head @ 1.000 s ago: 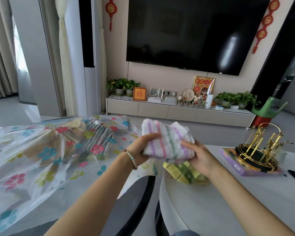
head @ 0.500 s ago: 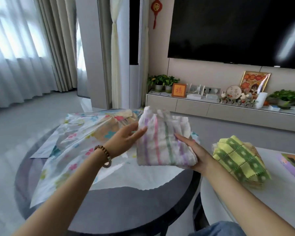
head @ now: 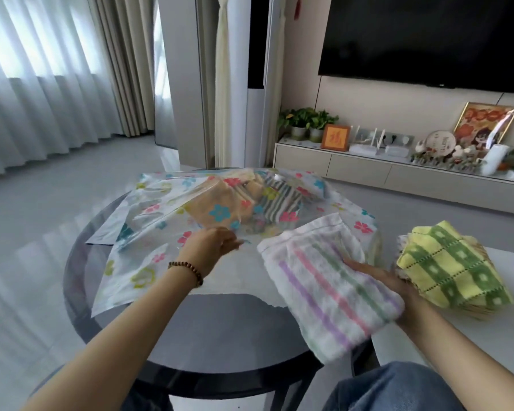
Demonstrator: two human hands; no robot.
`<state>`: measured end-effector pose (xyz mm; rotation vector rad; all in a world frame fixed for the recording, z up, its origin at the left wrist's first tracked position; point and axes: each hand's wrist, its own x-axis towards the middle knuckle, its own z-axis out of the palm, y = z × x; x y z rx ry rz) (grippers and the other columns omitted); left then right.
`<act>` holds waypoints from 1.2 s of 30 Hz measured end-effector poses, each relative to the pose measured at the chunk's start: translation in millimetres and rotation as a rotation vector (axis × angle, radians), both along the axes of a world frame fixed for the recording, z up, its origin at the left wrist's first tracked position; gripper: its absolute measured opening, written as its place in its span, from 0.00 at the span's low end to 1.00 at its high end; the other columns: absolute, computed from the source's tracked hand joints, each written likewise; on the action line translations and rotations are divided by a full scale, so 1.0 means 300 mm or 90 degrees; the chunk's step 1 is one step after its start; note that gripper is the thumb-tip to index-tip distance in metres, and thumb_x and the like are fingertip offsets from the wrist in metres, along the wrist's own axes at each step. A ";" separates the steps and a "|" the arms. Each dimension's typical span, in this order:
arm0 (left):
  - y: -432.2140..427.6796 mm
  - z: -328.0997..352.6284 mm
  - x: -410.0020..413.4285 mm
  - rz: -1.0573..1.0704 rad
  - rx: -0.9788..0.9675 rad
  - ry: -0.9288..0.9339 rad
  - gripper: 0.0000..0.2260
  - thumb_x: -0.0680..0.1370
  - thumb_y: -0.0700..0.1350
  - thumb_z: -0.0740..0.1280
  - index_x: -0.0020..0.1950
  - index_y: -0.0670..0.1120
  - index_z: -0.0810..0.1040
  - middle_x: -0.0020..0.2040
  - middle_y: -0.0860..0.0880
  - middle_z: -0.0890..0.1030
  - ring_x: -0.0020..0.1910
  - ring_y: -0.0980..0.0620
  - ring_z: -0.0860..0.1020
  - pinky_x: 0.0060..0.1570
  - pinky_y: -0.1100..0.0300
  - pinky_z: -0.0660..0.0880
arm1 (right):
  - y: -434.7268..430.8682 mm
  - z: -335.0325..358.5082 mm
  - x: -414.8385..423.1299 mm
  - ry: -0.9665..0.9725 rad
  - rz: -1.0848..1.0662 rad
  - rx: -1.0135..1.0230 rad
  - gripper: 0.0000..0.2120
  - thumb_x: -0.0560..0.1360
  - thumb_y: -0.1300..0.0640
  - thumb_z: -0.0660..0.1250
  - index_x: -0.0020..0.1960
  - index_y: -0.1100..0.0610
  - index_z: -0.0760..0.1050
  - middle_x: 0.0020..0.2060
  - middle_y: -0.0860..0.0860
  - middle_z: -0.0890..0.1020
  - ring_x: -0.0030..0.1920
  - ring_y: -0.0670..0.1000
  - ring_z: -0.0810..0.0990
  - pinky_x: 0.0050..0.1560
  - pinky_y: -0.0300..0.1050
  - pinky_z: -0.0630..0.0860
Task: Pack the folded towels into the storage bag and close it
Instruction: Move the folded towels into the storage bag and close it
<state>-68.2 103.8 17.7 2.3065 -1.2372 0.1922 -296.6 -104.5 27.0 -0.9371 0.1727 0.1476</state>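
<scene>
While the left hand (head: 209,247) pinches the upper film of the flower-printed storage bag (head: 166,209) at its mouth, lifting it, the right hand (head: 380,280) clamps the folded striped towel (head: 327,289) just beside that opening. Being soft and light, the towel should slide in best gripped across its fold. Green checked towels (head: 451,268) wait rightward. A round dark glass table (head: 220,327) bears the bag, curtains behind.

Both forearms bare, unsleeved; brown beaded bracelet (head: 187,271) on left wrist; blue denim trousers (head: 398,387) at lower right of frame.
</scene>
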 end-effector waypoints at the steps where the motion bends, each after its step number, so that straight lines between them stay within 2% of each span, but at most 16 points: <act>1: -0.011 0.028 0.013 0.000 -0.018 0.011 0.14 0.77 0.51 0.63 0.38 0.43 0.78 0.33 0.46 0.78 0.31 0.46 0.76 0.34 0.59 0.70 | 0.008 -0.006 -0.001 0.015 -0.005 -0.051 0.21 0.71 0.55 0.74 0.58 0.68 0.79 0.54 0.61 0.83 0.58 0.55 0.81 0.57 0.39 0.76; 4: -0.052 0.112 0.045 0.001 -0.096 0.034 0.13 0.77 0.49 0.63 0.40 0.42 0.79 0.29 0.43 0.77 0.29 0.44 0.75 0.33 0.55 0.72 | -0.018 -0.093 0.049 0.182 -0.033 -0.186 0.23 0.58 0.42 0.79 0.48 0.54 0.83 0.36 0.49 0.87 0.39 0.48 0.86 0.38 0.42 0.80; 6: -0.081 0.161 0.055 0.003 -0.180 0.051 0.12 0.77 0.49 0.63 0.43 0.43 0.82 0.25 0.49 0.74 0.25 0.50 0.72 0.33 0.56 0.71 | 0.006 -0.115 0.130 0.238 -0.106 -0.141 0.17 0.64 0.47 0.72 0.50 0.55 0.79 0.32 0.47 0.86 0.34 0.45 0.85 0.35 0.38 0.79; 8: -0.105 0.197 0.061 0.015 -0.249 0.063 0.13 0.77 0.50 0.63 0.43 0.44 0.83 0.23 0.57 0.70 0.23 0.58 0.69 0.31 0.58 0.68 | 0.048 -0.124 0.235 0.186 -0.151 -0.084 0.14 0.76 0.60 0.60 0.61 0.55 0.74 0.37 0.46 0.87 0.36 0.43 0.84 0.38 0.31 0.78; 9: -0.114 0.209 0.063 0.021 -0.266 0.064 0.13 0.77 0.51 0.63 0.43 0.44 0.83 0.23 0.58 0.70 0.23 0.61 0.68 0.30 0.60 0.67 | 0.061 -0.110 0.285 0.170 -0.182 0.024 0.16 0.77 0.61 0.61 0.63 0.53 0.75 0.40 0.45 0.86 0.39 0.45 0.84 0.39 0.32 0.79; 11: -0.121 0.222 0.062 0.020 -0.278 0.073 0.14 0.77 0.52 0.62 0.41 0.45 0.83 0.21 0.57 0.70 0.21 0.59 0.69 0.27 0.68 0.65 | 0.046 -0.082 0.407 0.098 -0.228 0.120 0.11 0.74 0.51 0.67 0.54 0.50 0.83 0.41 0.48 0.87 0.38 0.50 0.85 0.35 0.39 0.81; 12: -0.122 0.224 0.061 0.014 -0.286 0.084 0.13 0.77 0.52 0.62 0.41 0.47 0.82 0.21 0.57 0.70 0.21 0.59 0.70 0.27 0.70 0.65 | 0.041 -0.086 0.465 0.084 -0.254 0.077 0.13 0.75 0.49 0.65 0.53 0.52 0.83 0.42 0.50 0.87 0.40 0.50 0.86 0.37 0.43 0.82; 14: -0.128 0.223 0.058 0.005 -0.297 0.106 0.12 0.77 0.51 0.63 0.41 0.49 0.83 0.21 0.57 0.70 0.21 0.61 0.71 0.26 0.70 0.65 | 0.040 -0.084 0.551 0.081 -0.308 0.029 0.16 0.79 0.51 0.60 0.62 0.57 0.76 0.45 0.55 0.86 0.45 0.53 0.84 0.46 0.46 0.80; 19: -0.138 0.205 0.059 0.017 -0.238 0.081 0.11 0.77 0.52 0.62 0.45 0.48 0.82 0.28 0.54 0.78 0.27 0.59 0.75 0.36 0.56 0.74 | -0.001 -0.202 0.551 0.200 -0.243 -0.114 0.22 0.78 0.58 0.63 0.71 0.62 0.65 0.68 0.61 0.72 0.68 0.60 0.70 0.62 0.52 0.70; 21: -0.143 0.199 0.058 0.030 -0.186 0.046 0.13 0.75 0.57 0.63 0.51 0.50 0.81 0.38 0.51 0.82 0.37 0.51 0.79 0.39 0.56 0.74 | -0.036 -0.209 0.502 0.199 -0.233 -0.126 0.24 0.78 0.62 0.64 0.72 0.61 0.63 0.68 0.60 0.73 0.68 0.59 0.71 0.67 0.53 0.68; 24: -0.173 0.196 0.040 0.002 -0.070 -0.052 0.20 0.70 0.63 0.65 0.58 0.57 0.75 0.42 0.55 0.79 0.37 0.53 0.75 0.34 0.62 0.66 | -0.094 -0.194 0.380 0.178 -0.199 -0.167 0.29 0.77 0.64 0.64 0.74 0.59 0.59 0.61 0.56 0.76 0.66 0.58 0.73 0.70 0.53 0.67; 26: -0.211 0.193 0.017 -0.056 0.004 -0.142 0.24 0.69 0.65 0.65 0.61 0.57 0.72 0.48 0.55 0.81 0.41 0.53 0.78 0.33 0.64 0.65 | -0.138 -0.163 0.262 0.170 -0.156 -0.178 0.31 0.76 0.65 0.65 0.75 0.58 0.58 0.63 0.55 0.75 0.66 0.57 0.74 0.68 0.51 0.69; 30: -0.307 0.172 -0.034 -0.138 0.109 -0.219 0.25 0.70 0.64 0.64 0.63 0.54 0.71 0.55 0.52 0.79 0.50 0.51 0.79 0.43 0.59 0.75 | -0.251 -0.074 -0.006 0.145 -0.031 -0.274 0.24 0.73 0.62 0.67 0.68 0.60 0.70 0.65 0.57 0.78 0.64 0.58 0.77 0.64 0.48 0.75; 32: -0.351 0.166 -0.052 -0.143 0.131 -0.237 0.25 0.71 0.65 0.63 0.63 0.54 0.71 0.56 0.52 0.79 0.51 0.52 0.78 0.46 0.59 0.75 | -0.326 -0.050 -0.123 0.142 -0.104 -0.323 0.22 0.72 0.61 0.68 0.65 0.61 0.72 0.60 0.57 0.81 0.60 0.57 0.80 0.57 0.45 0.79; 34: -0.397 0.160 -0.073 -0.148 0.134 -0.248 0.28 0.69 0.67 0.62 0.64 0.54 0.71 0.58 0.53 0.78 0.53 0.51 0.78 0.47 0.58 0.74 | -0.419 -0.050 -0.213 0.123 -0.289 -0.395 0.19 0.71 0.60 0.69 0.61 0.60 0.75 0.54 0.54 0.84 0.59 0.56 0.81 0.50 0.39 0.80; 36: -0.449 0.155 -0.107 -0.163 0.142 -0.264 0.30 0.68 0.68 0.62 0.65 0.54 0.70 0.62 0.52 0.76 0.57 0.51 0.76 0.51 0.56 0.75 | -0.515 -0.059 -0.281 0.119 -0.477 -0.522 0.15 0.72 0.61 0.71 0.57 0.56 0.75 0.55 0.51 0.82 0.63 0.55 0.77 0.54 0.38 0.75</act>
